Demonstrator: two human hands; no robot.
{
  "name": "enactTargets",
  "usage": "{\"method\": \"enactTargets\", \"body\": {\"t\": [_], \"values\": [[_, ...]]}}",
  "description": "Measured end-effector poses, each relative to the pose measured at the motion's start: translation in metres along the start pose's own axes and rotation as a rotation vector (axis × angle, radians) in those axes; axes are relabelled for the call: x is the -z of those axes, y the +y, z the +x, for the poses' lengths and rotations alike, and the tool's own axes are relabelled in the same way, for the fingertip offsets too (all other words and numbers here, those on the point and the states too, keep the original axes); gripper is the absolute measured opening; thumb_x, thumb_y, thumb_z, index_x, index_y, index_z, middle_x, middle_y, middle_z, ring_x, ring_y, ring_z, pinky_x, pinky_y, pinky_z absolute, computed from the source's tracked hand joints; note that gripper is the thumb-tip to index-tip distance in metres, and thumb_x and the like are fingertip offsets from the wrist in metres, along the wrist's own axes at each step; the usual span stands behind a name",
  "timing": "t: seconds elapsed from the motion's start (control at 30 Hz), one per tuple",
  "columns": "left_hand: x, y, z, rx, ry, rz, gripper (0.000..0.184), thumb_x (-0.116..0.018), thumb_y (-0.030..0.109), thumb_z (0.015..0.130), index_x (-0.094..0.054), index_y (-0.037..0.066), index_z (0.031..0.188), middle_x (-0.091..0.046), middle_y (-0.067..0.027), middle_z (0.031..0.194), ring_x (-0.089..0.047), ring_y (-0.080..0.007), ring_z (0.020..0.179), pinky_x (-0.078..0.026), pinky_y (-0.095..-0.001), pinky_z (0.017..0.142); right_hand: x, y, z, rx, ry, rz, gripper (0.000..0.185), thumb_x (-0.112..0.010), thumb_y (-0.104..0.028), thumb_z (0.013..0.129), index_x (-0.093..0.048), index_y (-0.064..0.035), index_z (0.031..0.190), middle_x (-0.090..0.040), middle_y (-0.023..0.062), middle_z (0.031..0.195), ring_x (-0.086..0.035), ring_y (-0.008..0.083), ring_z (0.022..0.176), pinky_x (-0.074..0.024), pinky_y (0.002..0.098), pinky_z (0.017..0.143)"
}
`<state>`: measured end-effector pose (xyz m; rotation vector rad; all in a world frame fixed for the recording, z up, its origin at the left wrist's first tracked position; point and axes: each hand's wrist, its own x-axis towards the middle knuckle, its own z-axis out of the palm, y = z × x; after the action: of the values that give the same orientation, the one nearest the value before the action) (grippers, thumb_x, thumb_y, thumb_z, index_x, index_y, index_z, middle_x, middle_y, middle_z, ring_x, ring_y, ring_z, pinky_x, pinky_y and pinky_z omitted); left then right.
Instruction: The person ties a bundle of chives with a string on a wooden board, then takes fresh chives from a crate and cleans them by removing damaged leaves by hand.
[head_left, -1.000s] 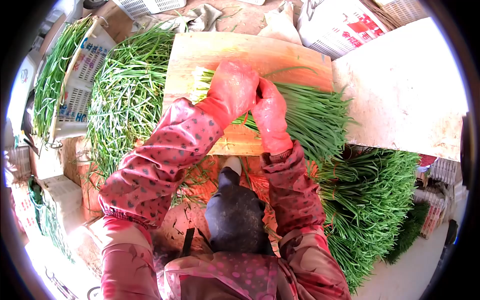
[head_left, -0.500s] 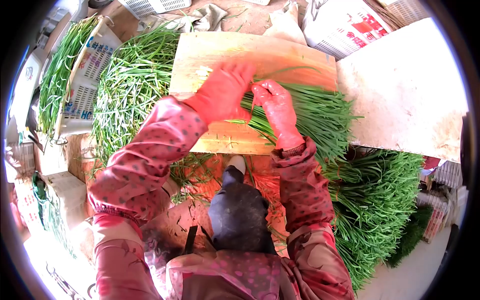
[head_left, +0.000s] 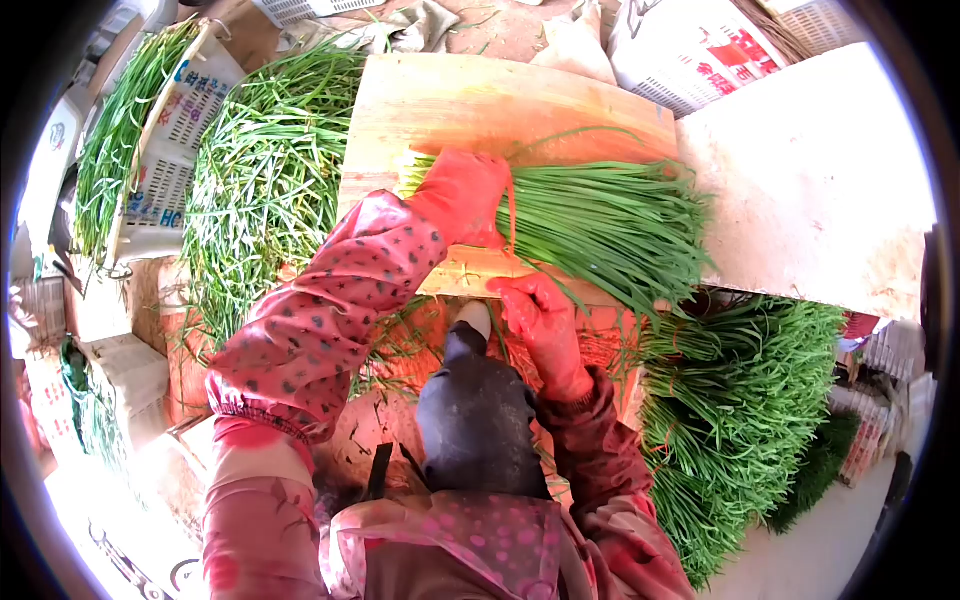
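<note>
A bundle of long green garlic chives [head_left: 610,225] lies across the wooden board [head_left: 500,95], pale stem ends to the left. My left hand [head_left: 465,195], in a red rubber glove, is closed over the bundle near those ends. Just right of that hand, a thin red tie [head_left: 512,215] crosses the chives and runs down their near side. Below the bundle, at the board's near edge, my right hand [head_left: 542,325], also red-gloved, pinches its fingers together at the tie's lower end. The exact grip on the tie is hard to make out.
Loose chives [head_left: 270,150] are heaped left of the board, beside a white crate [head_left: 180,130] with more greens. Bundled chives [head_left: 745,400] stand at the lower right, under a pale panel [head_left: 810,180]. Another white crate [head_left: 690,55] is at the back.
My right hand has moved down from the bundle to the board's near edge. My left hand has shifted slightly right and settled over the stems; the red tie now shows across the bundle.
</note>
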<state>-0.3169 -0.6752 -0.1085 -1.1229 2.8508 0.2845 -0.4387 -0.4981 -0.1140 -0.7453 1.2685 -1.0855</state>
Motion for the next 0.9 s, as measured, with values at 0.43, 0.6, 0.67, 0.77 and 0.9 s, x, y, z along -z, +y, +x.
{"method": "enactTargets", "body": {"t": [0.43, 0.6, 0.67, 0.77, 0.9], "values": [[-0.031, 0.023, -0.028, -0.218, 0.474, -0.500, 0.015, -0.067, 0.013, 0.068, -0.067, 0.008, 0.082, -0.064, -0.0108, 0.116, -0.052, -0.0341, 0.119, -0.034, -0.0497, 0.107, -0.016, -0.036, 0.036, 0.181, 0.192, 0.205, 0.013, -0.056, -0.010, 0.092, -0.064, -0.0023, 0.084, -0.048, -0.0034, 0.062, -0.039, 0.0034, 0.055, -0.0295, 0.0209, 0.052], [-0.034, 0.018, -0.033, -0.305, 0.474, -0.482, 0.016, -0.069, 0.017, 0.067, -0.068, 0.011, 0.081, -0.063, -0.0092, 0.117, -0.052, -0.0331, 0.120, -0.034, -0.0498, 0.107, -0.015, -0.019, 0.001, 0.138, 0.127, 0.156, 0.018, -0.052, -0.016, 0.096, -0.062, -0.0032, 0.087, -0.043, -0.0050, 0.061, -0.032, 0.0030, 0.053, -0.0243, 0.0218, 0.049], [-0.036, 0.017, -0.035, -0.356, 0.441, -0.400, 0.028, -0.071, 0.020, 0.066, -0.069, 0.014, 0.094, -0.061, -0.0087, 0.120, -0.049, -0.0330, 0.123, -0.033, -0.0505, 0.108, -0.006, -0.011, -0.001, 0.146, 0.138, 0.262, 0.016, -0.053, -0.014, 0.096, -0.063, -0.0029, 0.089, -0.046, -0.0046, 0.063, -0.035, 0.0030, 0.054, -0.0269, 0.0207, 0.050], [-0.013, 0.022, -0.040, -0.333, 0.356, -0.415, 0.045, -0.072, 0.021, 0.071, -0.064, 0.013, 0.115, -0.060, -0.0136, 0.122, -0.050, -0.0363, 0.121, -0.035, -0.0484, 0.108, 0.013, -0.014, -0.005, 0.187, 0.185, 0.257, 0.016, -0.054, -0.015, 0.096, -0.063, -0.0029, 0.100, -0.054, -0.0025, 0.069, -0.040, 0.0038, 0.057, -0.0317, 0.0195, 0.053], [0.017, -0.014, -0.010, -0.148, 0.410, -0.756, 0.055, -0.070, 0.032, 0.081, -0.054, 0.008, 0.128, -0.059, -0.0201, 0.123, -0.052, -0.0405, 0.117, -0.040, -0.0457, 0.103, 0.019, -0.008, -0.011, -0.045, 0.300, 0.016, 0.025, -0.054, -0.022, 0.097, -0.064, -0.0036, 0.110, -0.064, 0.0021, 0.076, -0.052, 0.0065, 0.062, -0.0409, 0.0211, 0.058]]}}
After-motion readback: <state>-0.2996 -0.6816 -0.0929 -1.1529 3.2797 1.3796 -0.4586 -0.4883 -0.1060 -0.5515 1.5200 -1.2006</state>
